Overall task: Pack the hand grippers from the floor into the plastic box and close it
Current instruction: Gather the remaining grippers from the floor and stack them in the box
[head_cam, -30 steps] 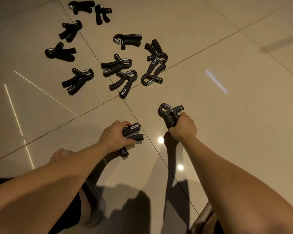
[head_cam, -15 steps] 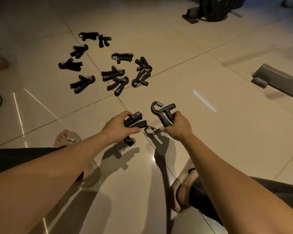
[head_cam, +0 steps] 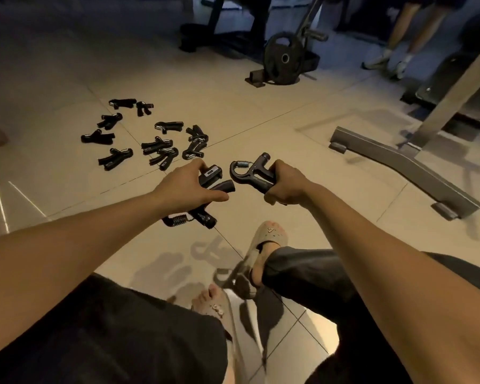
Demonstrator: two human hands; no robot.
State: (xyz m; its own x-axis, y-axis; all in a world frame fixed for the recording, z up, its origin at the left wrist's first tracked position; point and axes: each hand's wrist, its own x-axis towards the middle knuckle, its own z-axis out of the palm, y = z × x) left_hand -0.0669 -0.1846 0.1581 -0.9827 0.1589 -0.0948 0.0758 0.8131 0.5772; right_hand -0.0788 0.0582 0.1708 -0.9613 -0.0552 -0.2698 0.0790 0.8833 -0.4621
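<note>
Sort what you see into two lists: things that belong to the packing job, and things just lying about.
Belongs to the job:
left hand holding a hand gripper
right hand holding a second gripper
loose grippers on the floor

Lying about:
weight plate
grey bench foot
sandals

The box is not in view.

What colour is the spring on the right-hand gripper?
Silver metal spring, on the dark grey hand gripper; head view.

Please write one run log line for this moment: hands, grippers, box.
left hand: holds hand gripper | right hand: holds second gripper | floor pile: remains | box: not visible
</note>
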